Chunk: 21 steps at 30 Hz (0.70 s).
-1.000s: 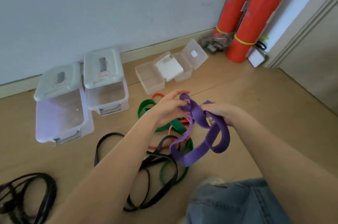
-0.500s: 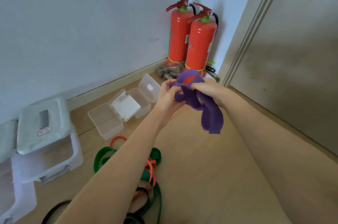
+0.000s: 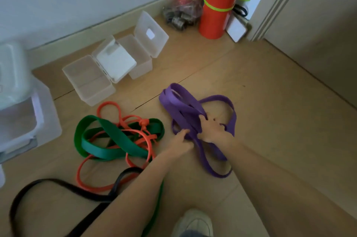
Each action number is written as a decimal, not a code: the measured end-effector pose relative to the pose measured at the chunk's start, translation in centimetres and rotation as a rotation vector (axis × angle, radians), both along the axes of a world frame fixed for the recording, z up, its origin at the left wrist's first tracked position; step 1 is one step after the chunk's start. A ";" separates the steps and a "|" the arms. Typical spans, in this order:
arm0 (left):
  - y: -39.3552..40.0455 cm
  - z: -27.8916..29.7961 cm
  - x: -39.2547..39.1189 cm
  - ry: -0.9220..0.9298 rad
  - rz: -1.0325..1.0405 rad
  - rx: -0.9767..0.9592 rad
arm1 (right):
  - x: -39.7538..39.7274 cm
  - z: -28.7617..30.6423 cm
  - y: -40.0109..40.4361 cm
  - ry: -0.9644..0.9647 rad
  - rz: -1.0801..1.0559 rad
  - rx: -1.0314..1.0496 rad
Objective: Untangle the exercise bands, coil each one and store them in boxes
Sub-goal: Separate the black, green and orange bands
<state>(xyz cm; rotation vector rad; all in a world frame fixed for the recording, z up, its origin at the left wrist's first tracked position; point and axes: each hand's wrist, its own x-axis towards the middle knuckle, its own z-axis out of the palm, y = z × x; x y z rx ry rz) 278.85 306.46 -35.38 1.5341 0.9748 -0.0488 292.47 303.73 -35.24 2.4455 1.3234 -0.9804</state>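
A wide purple rubber exercise band (image 3: 185, 109), held up in the air between both hands half a second ago, now lies in loose overlapping loops on the pale wooden floor (image 3: 270, 101), with the right hand (image 3: 211, 130) pressing and gripping its folds and the left hand (image 3: 178, 141) pinching a strand just beside it. It looks freed from the others, though not yet coiled. To the left of the left hand, the broad green band (image 3: 108, 136) and thin orange band (image 3: 143, 138) stay knotted together. Beyond both hands, two small clear plastic boxes (image 3: 90, 85) wait with lids open.
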 end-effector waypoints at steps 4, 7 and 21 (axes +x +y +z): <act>0.3 0.7 -0.8 0.069 0.134 0.116 | -2.0 2.1 0.0 -0.158 -0.033 0.290; -0.3 2.8 -4.1 0.041 0.233 0.262 | -4.6 4.4 0.2 -0.093 0.009 0.452; -9.0 3.3 -34.9 0.321 0.674 0.439 | -28.0 2.2 -0.7 0.138 0.754 -0.203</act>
